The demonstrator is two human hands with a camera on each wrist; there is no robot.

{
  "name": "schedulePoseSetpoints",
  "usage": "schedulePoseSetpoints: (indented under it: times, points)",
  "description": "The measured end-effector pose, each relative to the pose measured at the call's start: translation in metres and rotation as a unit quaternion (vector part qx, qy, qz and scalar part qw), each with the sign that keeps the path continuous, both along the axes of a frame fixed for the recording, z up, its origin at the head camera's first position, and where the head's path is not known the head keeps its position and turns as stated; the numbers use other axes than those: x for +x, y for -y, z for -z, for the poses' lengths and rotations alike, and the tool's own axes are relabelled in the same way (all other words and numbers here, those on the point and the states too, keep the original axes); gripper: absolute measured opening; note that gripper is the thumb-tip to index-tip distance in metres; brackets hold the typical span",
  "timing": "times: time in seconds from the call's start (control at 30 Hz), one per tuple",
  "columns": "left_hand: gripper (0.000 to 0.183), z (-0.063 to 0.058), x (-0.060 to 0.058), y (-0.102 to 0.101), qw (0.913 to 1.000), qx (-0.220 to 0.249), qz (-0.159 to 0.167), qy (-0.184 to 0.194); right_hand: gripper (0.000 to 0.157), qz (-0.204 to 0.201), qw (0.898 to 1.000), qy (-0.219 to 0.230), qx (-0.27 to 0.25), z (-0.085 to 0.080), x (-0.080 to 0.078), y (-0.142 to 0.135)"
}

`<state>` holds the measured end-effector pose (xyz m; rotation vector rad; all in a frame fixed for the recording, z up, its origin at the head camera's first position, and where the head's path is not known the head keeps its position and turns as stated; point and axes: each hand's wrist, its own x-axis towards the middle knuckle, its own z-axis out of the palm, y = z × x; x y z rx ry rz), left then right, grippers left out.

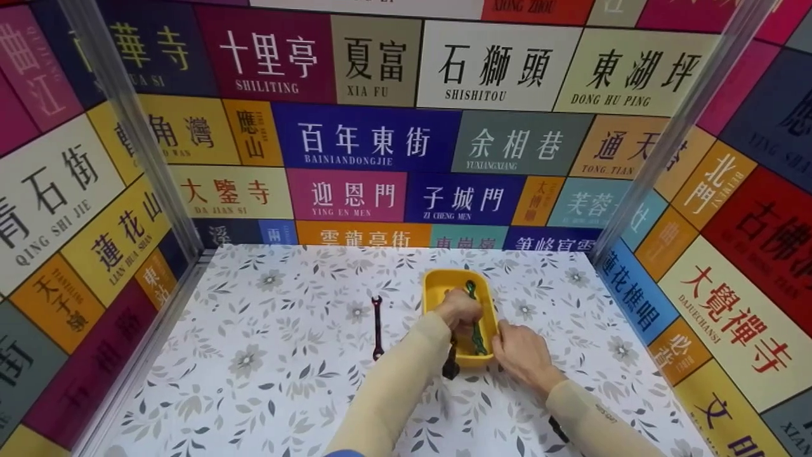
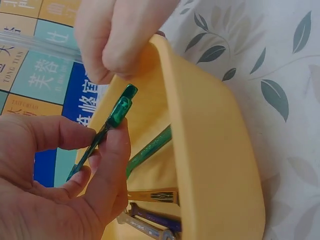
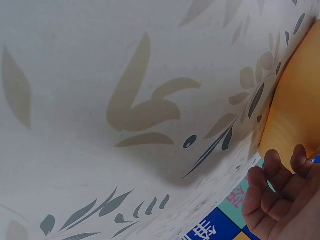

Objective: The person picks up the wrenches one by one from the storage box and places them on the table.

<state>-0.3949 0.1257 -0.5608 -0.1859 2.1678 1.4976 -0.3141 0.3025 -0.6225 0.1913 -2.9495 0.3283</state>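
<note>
The desk (image 1: 285,355) with its leaf-print cover carries a yellow tray (image 1: 438,285), and both hands work at it. The right hand (image 1: 523,355) rests against the tray's near right rim with fingers curled on the edge, gripping it. The left hand (image 1: 458,311) sits over the tray and pinches a green pen (image 2: 112,122) between thumb and fingers. Inside the tray, under that hand, lie another green pen (image 2: 150,150) and 2 small wrenches (image 2: 150,222). A dark wrench (image 1: 377,327) lies on the desk, well apart to the left of the left hand.
</note>
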Motion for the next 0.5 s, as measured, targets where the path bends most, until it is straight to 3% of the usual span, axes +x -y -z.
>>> schedulePoseSetpoints:
  times: [0.23,0.5]
  points:
    - [0.056,-0.008,-0.002,0.009,0.9978,0.066,0.001,0.005,0.018,-0.001,1.000,0.013,0.002,0.001,-0.001,0.002]
    - [0.041,-0.023,0.003,0.012,0.9947,0.099,0.012,-0.024,0.019,0.001,1.000,0.018,-0.001,0.000,0.000,0.000]
